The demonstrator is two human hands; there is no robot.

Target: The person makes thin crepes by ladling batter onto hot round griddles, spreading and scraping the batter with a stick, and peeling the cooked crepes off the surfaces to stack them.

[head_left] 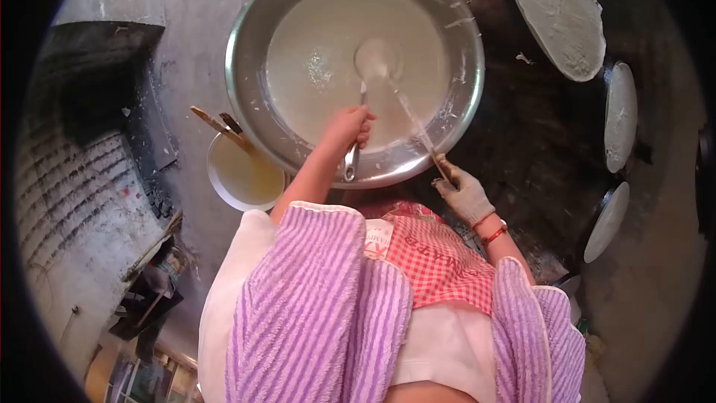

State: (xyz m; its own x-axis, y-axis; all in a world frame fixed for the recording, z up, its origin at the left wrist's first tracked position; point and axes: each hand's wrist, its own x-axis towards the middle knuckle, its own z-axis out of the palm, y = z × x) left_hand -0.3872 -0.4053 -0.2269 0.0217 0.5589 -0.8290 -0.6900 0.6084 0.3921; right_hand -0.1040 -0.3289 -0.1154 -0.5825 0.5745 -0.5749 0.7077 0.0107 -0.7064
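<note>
A wide metal basin (242, 67) holds a creamy white batter (313, 37). My bare left hand (349, 128) is closed around the metal handle of a ladle (350, 164). The ladle's round bowl lies over the middle of the batter, coated white. My right hand (468, 195), in a pale glove, grips the wooden handle of a long, thin, batter-smeared stick-like tool (415, 121). That tool slants over the basin's near right rim, its far end close to the ladle bowl. Its exact kind is hard to make out.
At the basin's lower left stands a white bowl (224, 186) of yellowish liquid, with wooden-handled tools (224, 125) leaning in it. On the right are several round, white-coated plates (559, 19) above a dark surface. A checked red apron (440, 261) covers my front.
</note>
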